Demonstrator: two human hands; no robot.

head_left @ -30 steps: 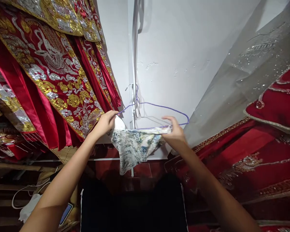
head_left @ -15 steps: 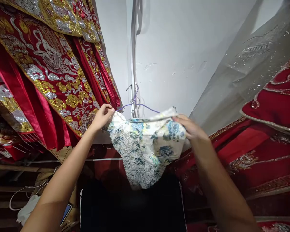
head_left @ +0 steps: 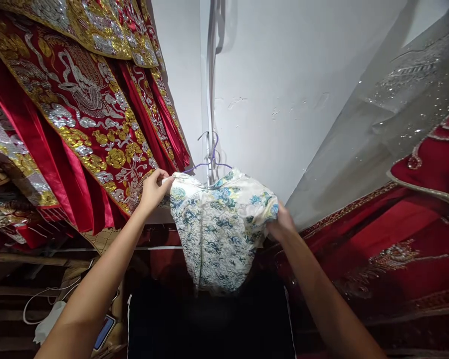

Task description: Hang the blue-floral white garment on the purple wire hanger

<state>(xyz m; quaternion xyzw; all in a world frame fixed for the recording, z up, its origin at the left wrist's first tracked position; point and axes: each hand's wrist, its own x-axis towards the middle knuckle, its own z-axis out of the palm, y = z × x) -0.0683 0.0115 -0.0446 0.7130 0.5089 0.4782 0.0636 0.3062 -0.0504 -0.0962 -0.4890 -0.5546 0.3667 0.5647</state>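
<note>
1. A white floral-print garment with blue and green flowers hangs at the centre of the frame, draped over a purple wire hanger whose hook catches on a vertical strip running up the white wall
2. The left hand pinches the garment's upper left shoulder edge between thumb and fingers, just left of centre
3. The right hand grips the garment's right edge, fingers closed on the cloth, right of centre
4. Red robes with gold and silver embroidery fill the upper left, hanging close beside the left hand
5. More red embroidered fabric lies across the lower right, beneath a grey sequinned cloth
6. A dark surface sits at bottom centre, and a white cable lies in the lower left
</note>
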